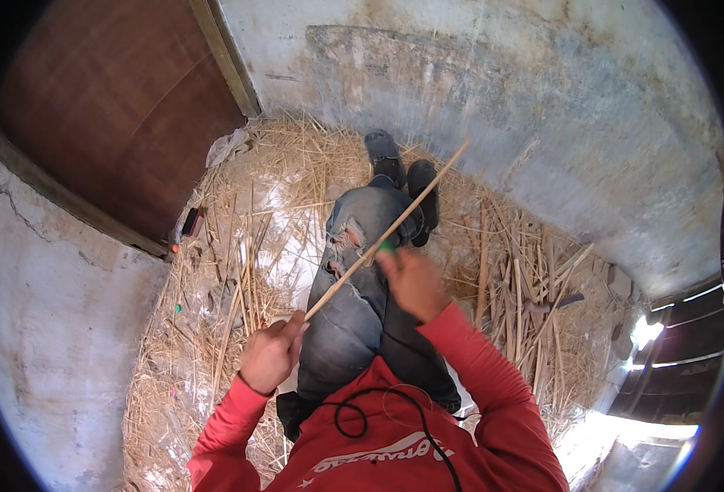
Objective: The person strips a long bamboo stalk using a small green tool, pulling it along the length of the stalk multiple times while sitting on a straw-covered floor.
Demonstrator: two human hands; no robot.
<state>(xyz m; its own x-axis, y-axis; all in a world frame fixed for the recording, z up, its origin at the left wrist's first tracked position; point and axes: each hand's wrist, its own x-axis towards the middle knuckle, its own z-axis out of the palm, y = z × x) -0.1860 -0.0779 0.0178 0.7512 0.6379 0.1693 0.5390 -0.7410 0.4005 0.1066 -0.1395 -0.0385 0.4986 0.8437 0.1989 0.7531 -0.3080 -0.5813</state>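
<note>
A long, thin pale wooden stick slants up to the right across my lap, over torn jeans. My left hand is closed around its lower end. Against the middle of the stick is my right hand, fingers curled and slightly blurred. A small green thing shows at its fingertips, touching or very near the stick. The rest of that green thing is hidden by the hand, so its kind cannot be made out. The stick's far end reaches past my dark shoes.
Loose straw covers the floor. To the right lies a pile of long dry stalks with a dark curved object on it. A worn wall stands ahead, and a brown door is at the upper left.
</note>
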